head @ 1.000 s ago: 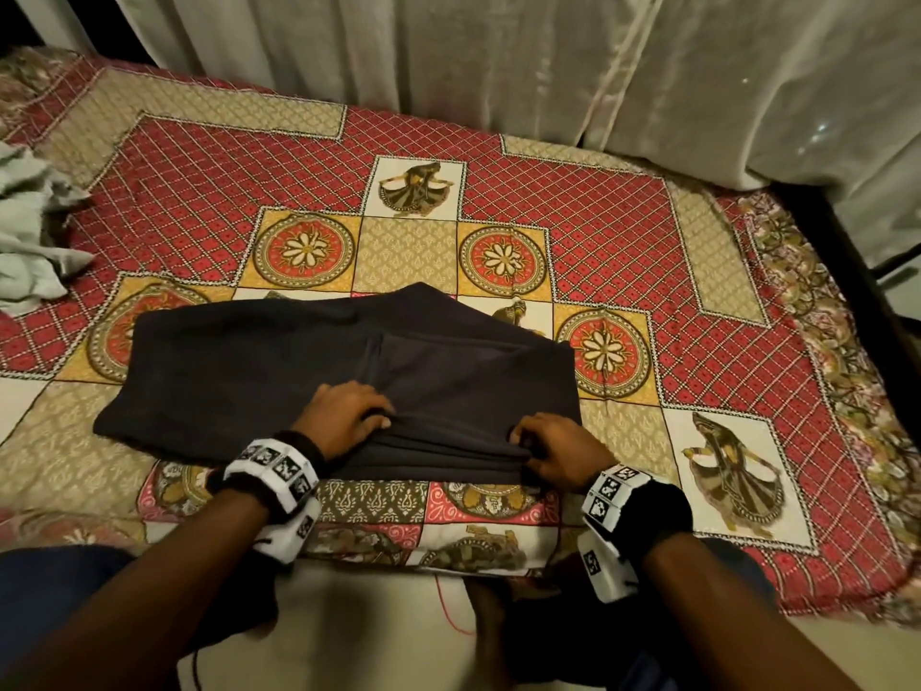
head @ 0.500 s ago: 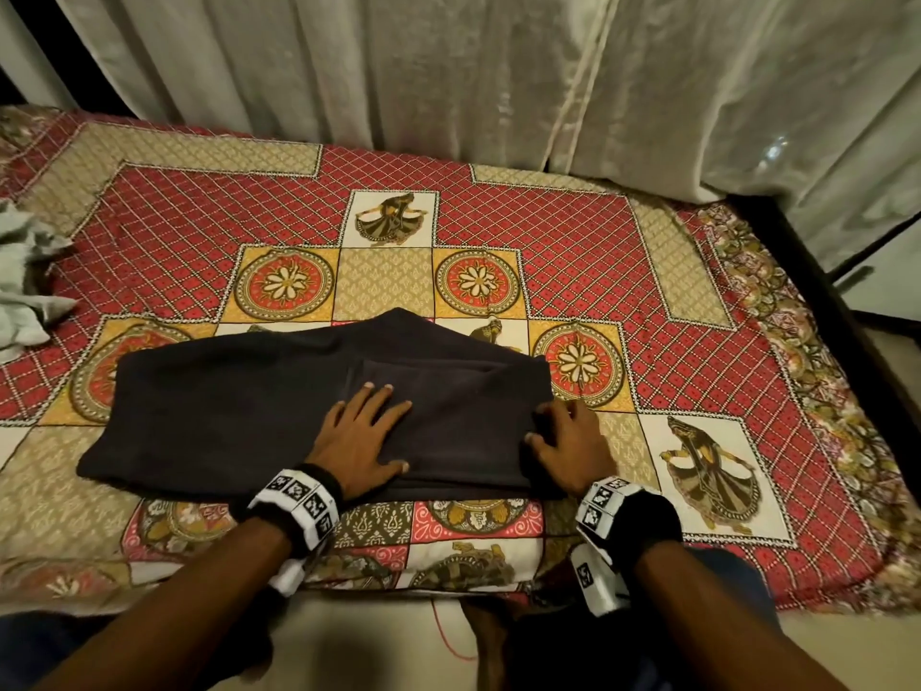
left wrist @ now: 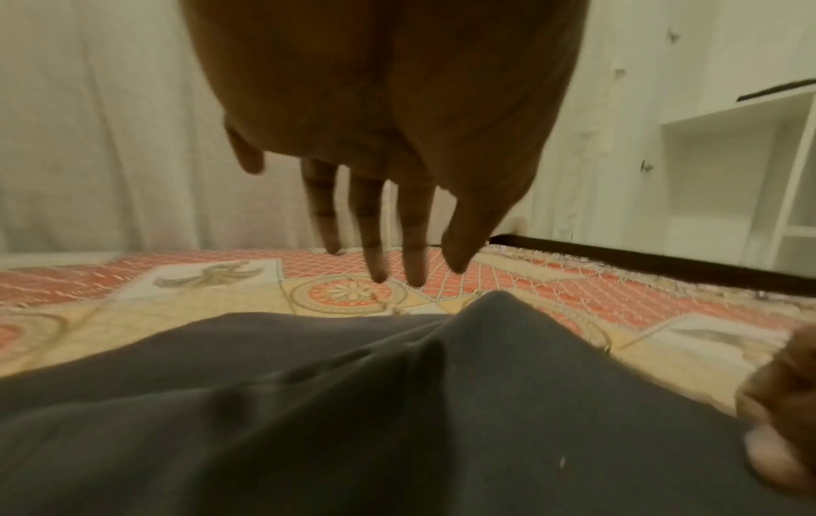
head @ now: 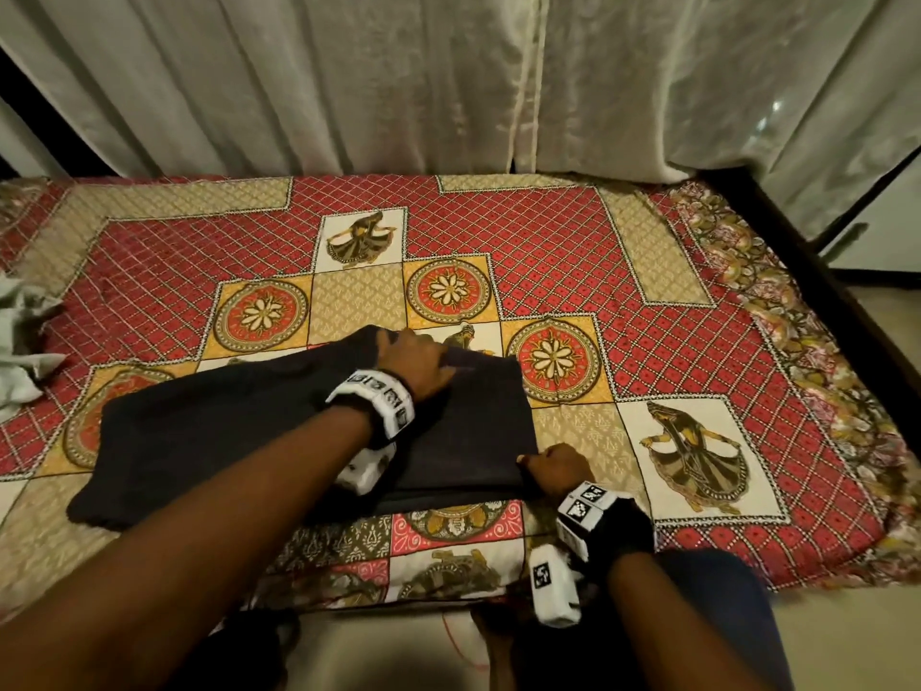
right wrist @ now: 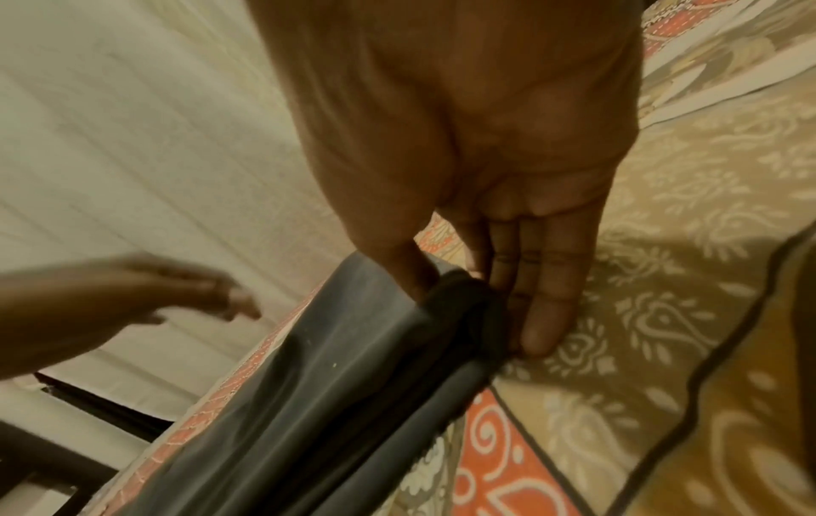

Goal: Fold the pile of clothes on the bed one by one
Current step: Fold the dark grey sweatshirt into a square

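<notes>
A dark grey garment [head: 473, 431] lies partly folded on the patterned bedcover [head: 548, 251], near the front edge. My left hand [head: 416, 364] reaches across to its far edge. In the left wrist view that hand [left wrist: 410, 258] hovers with straight fingers just over the cloth [left wrist: 353, 419]. My right hand [head: 553, 466] holds the near right corner. The right wrist view shows the thumb on top of the layered corner [right wrist: 309, 384] and the fingers [right wrist: 543, 314] against its side, pinching it. A heap of pale grey-green clothes [head: 20, 341] sits at the bed's left edge.
White curtains [head: 448, 82] hang along the far side of the bed. A dark bed frame [head: 822, 271] runs down the right side, with pale floor beyond it. A white shelf unit [left wrist: 728, 192] stands off to the right. My knees are at the bed's front edge.
My left hand has left the middle of the garment, where it pressed flat, and moved forward to the far edge. My right hand has stayed at the near right corner.
</notes>
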